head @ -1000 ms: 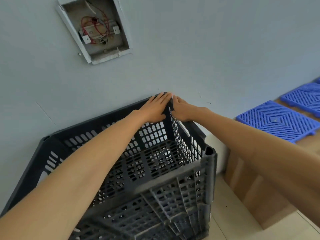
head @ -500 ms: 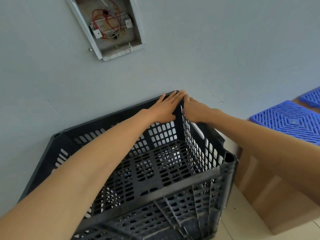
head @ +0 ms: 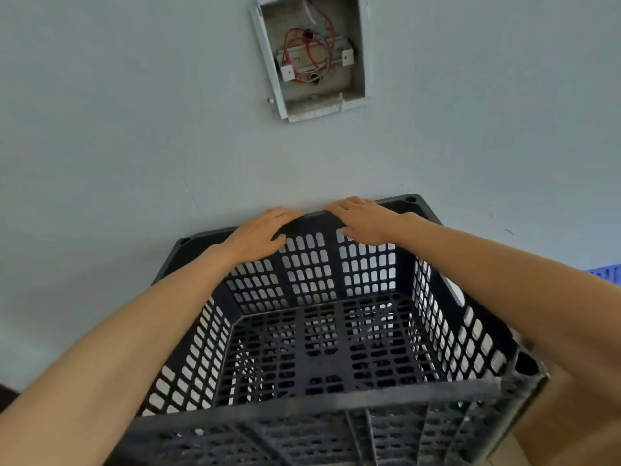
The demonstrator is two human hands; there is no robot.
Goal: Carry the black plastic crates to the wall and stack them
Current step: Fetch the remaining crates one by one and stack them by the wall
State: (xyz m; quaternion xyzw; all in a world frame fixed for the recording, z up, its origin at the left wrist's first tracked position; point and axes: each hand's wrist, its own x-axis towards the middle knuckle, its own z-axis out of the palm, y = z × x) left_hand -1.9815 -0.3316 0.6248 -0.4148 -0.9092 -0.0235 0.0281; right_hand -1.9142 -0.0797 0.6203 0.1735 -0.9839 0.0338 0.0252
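A black perforated plastic crate (head: 336, 395) stands open side up with its far rim against the grey wall (head: 134, 146). More black crate lattice shows beneath its near edge, so it seems to rest on another crate. My left hand (head: 258, 232) lies on the far rim left of the middle, fingers over the edge. My right hand (head: 363, 218) lies on the same rim a little to the right, fingers flat over it. Both forearms reach across the crate's open top. The crate is empty inside.
An open electrical box (head: 312, 58) with red wires is set into the wall above the crate. A blue plastic grid tile (head: 605, 274) peeks out at the right edge, on a wooden platform (head: 571, 432) at the lower right.
The crate now faces the wall squarely instead of corner-first. My hands have moved from its far corner to the middle of the far rim, a little apart. The view has shifted right.
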